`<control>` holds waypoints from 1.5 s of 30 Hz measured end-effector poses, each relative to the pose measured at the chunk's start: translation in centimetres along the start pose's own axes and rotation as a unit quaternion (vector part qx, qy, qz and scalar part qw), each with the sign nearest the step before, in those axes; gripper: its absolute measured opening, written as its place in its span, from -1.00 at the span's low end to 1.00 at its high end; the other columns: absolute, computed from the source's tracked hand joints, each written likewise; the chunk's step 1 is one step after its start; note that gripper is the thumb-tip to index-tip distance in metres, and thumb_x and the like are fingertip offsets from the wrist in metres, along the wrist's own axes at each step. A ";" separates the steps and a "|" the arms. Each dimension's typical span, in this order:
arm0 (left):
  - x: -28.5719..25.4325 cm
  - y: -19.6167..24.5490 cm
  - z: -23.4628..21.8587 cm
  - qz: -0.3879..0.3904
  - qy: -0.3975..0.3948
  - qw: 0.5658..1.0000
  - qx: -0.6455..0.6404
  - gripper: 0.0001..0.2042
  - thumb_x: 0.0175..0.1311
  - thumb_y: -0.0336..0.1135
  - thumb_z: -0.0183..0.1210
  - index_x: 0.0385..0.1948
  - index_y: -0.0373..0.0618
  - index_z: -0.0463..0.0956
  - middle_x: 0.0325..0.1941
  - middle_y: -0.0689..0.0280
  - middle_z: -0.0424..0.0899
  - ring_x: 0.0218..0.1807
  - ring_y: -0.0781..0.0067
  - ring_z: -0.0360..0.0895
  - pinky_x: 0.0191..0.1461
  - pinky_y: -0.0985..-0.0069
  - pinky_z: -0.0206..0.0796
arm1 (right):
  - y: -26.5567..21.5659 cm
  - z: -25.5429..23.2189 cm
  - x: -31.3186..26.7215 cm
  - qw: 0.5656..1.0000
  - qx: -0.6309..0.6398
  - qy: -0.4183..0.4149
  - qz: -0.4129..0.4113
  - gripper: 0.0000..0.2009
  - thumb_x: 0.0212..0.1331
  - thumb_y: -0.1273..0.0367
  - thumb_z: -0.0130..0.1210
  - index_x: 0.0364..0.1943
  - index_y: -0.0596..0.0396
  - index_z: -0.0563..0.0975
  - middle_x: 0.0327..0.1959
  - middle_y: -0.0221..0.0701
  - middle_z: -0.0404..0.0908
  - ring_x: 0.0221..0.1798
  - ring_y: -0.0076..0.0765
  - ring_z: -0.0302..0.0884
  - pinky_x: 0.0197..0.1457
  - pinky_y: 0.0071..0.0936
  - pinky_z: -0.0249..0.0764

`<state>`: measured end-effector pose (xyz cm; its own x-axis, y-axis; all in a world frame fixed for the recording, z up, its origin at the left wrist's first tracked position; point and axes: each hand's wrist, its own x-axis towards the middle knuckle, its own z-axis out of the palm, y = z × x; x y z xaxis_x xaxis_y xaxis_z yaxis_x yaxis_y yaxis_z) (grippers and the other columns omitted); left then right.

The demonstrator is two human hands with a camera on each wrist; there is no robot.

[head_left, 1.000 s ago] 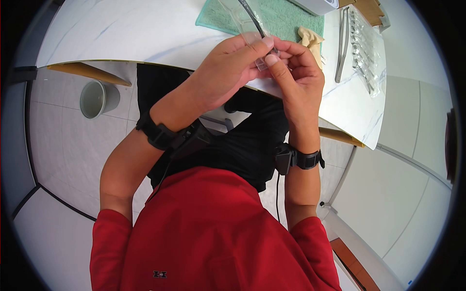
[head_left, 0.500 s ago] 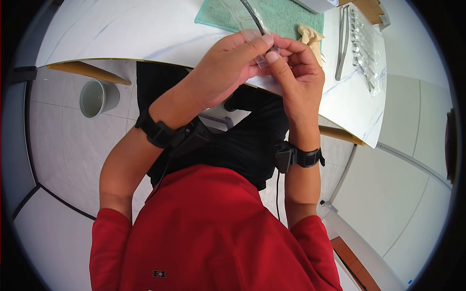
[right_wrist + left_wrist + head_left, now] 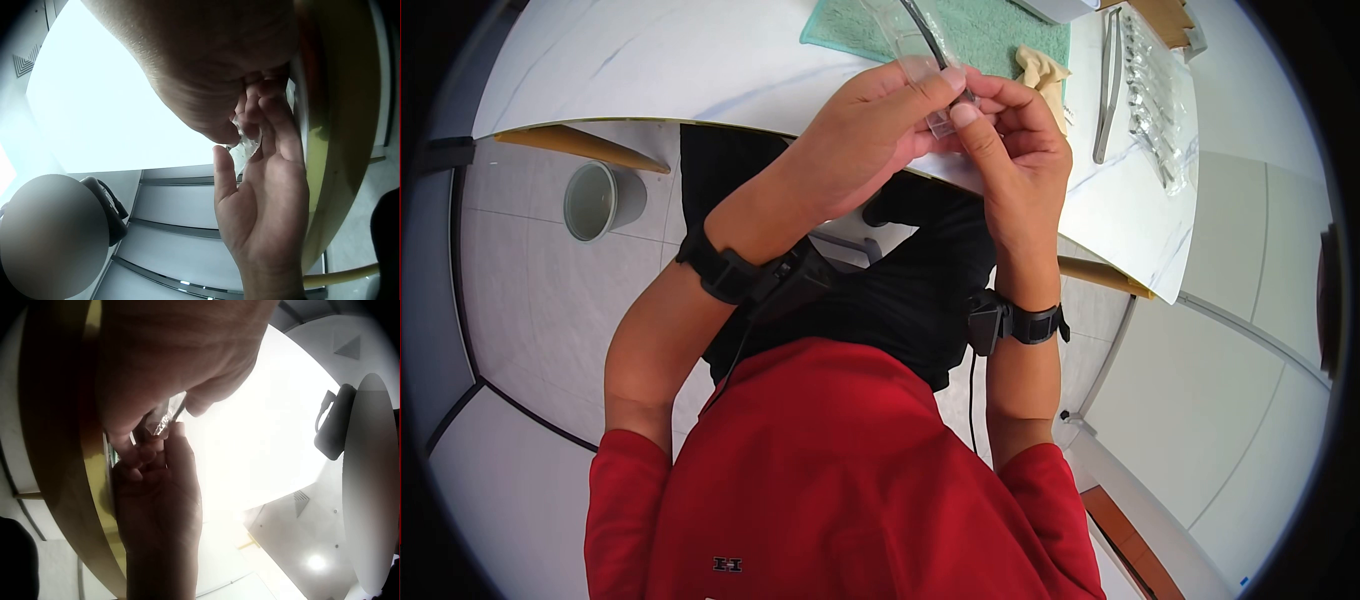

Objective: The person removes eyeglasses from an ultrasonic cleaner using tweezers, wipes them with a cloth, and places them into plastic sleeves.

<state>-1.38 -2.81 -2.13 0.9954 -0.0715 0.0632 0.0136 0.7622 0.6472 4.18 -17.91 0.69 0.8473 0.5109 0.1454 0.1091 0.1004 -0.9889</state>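
Observation:
A clear plastic sleeve with a long, slim dark strip in it slants up and away from both hands in the head view. My left hand pinches it from the left, thumb on top. From the right, my right hand pinches the near end between thumb and fingertips. The fingertips of both hands meet there and hide part of it. Crinkled plastic shows between the hands in the left wrist view, and clear plastic in the right wrist view.
Beneath the sleeve's far end lies a green cloth on the white table. A beige crumpled cloth sits by the right fingers. Farther right are metal tweezers and a clear pack of several metal tools. A bin stands on the floor.
Both hands keep their hold on the sleeve, with only a very slight shift of the fingers. The rest of the scene looks the same.

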 end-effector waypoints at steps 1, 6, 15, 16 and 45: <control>0.0 0.0 0.0 0.001 -0.001 1.000 -0.001 -0.67 0.62 -0.24 -0.06 0.18 -0.30 0.42 0.17 0.18 0.55 0.28 0.34 0.48 0.45 0.27 0.28 | 0.0 0.0 0.0 1.000 0.000 0.000 0.000 -0.71 0.28 0.56 0.24 0.06 0.30 0.57 -0.24 -0.36 0.69 -0.22 -0.59 0.65 -0.11 -0.65 0.58; 0.1 0.2 0.2 0.003 -0.008 1.000 0.000 -0.67 0.62 -0.24 -0.06 0.18 -0.30 0.42 0.17 0.18 0.55 0.29 0.34 0.48 0.45 0.26 0.28 | 0.0 0.0 0.0 1.000 0.001 0.003 0.001 -0.72 0.27 0.57 0.24 0.06 0.31 0.57 -0.24 -0.34 0.69 -0.25 -0.57 0.66 -0.13 -0.64 0.59; 0.1 -0.1 -0.1 0.007 -0.008 1.000 0.001 -0.64 0.62 -0.23 -0.07 0.20 -0.35 0.41 0.20 0.14 0.54 0.31 0.31 0.47 0.47 0.25 0.27 | 0.2 0.0 -0.1 1.000 0.004 0.007 -0.007 -0.72 0.26 0.59 0.25 0.04 0.31 0.57 -0.23 -0.32 0.69 -0.26 -0.54 0.67 -0.14 -0.63 0.59; 0.0 -0.1 0.0 0.005 -0.005 1.000 -0.002 -0.64 0.62 -0.23 -0.07 0.21 -0.36 0.40 0.20 0.14 0.54 0.31 0.31 0.47 0.47 0.25 0.27 | 0.2 0.0 -0.1 1.000 0.004 0.007 -0.006 -0.72 0.26 0.59 0.25 0.04 0.31 0.57 -0.23 -0.32 0.69 -0.26 -0.54 0.67 -0.14 -0.63 0.59; 0.3 -0.3 -0.2 -0.012 0.012 0.999 -0.048 -0.66 0.60 -0.24 -0.03 0.16 -0.34 0.43 0.09 0.21 0.56 0.16 0.44 0.50 0.32 0.38 0.36 | 0.8 0.2 -0.7 0.999 -0.017 0.017 -0.038 -0.71 0.28 0.48 0.30 0.06 0.26 0.60 -0.18 -0.34 0.71 -0.17 -0.52 0.66 -0.10 -0.54 0.64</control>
<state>-1.12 -2.93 -2.48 0.9966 -0.0762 0.0304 0.0452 0.8191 0.5718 3.60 -17.99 -0.16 0.8531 0.4736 0.2192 0.1909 0.1077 -0.9757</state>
